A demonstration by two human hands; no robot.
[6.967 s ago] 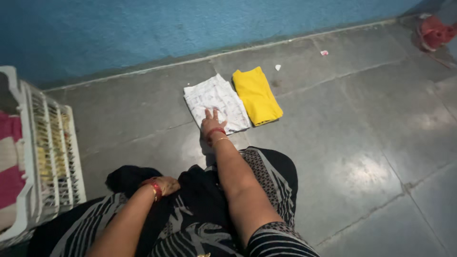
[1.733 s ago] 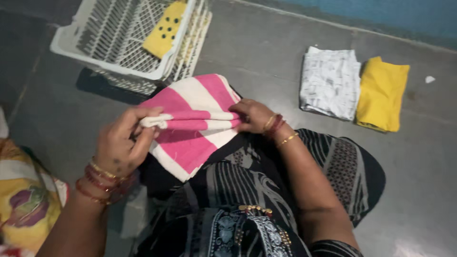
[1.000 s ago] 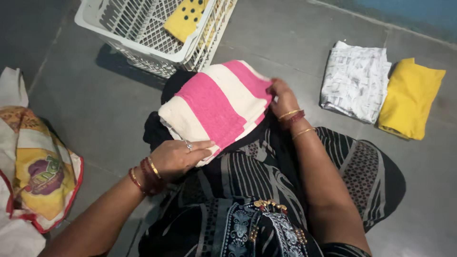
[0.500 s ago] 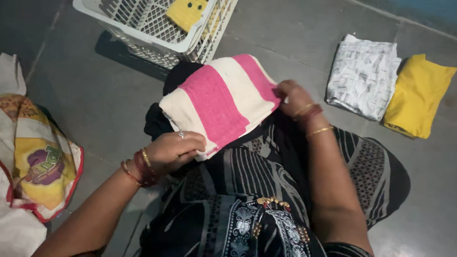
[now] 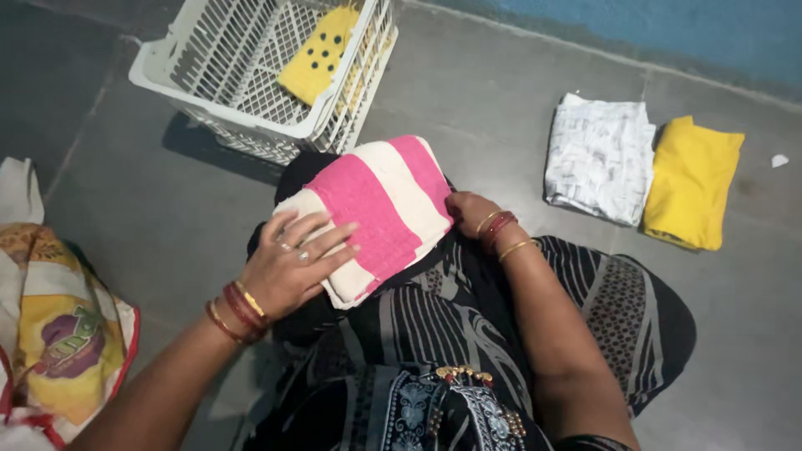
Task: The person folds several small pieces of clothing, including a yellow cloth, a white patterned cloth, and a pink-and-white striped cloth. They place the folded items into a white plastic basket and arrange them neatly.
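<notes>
Grey floor tiles run up to a blue wall, and the person sits on them with a folded pink-and-white striped towel (image 5: pixel 376 213) across the lap. Left hand (image 5: pixel 292 267) lies flat on the towel's near corner, fingers (image 5: pixel 322 238) spread wide, gripping nothing. Right hand (image 5: pixel 469 213) curls its fingers against the towel's far edge, wrist bent inward. Beyond the towel stands a white laundry basket (image 5: pixel 251 92); to the right lie a folded white printed cloth (image 5: pixel 600 157) and a folded yellow cloth (image 5: pixel 692 182).

My towel (image 5: pixel 380 213) is soft matt cloth; the basket (image 5: pixel 251 75) is white plastic lattice; the floor (image 5: pixel 501 92) is smooth, faintly glossy stone.
</notes>
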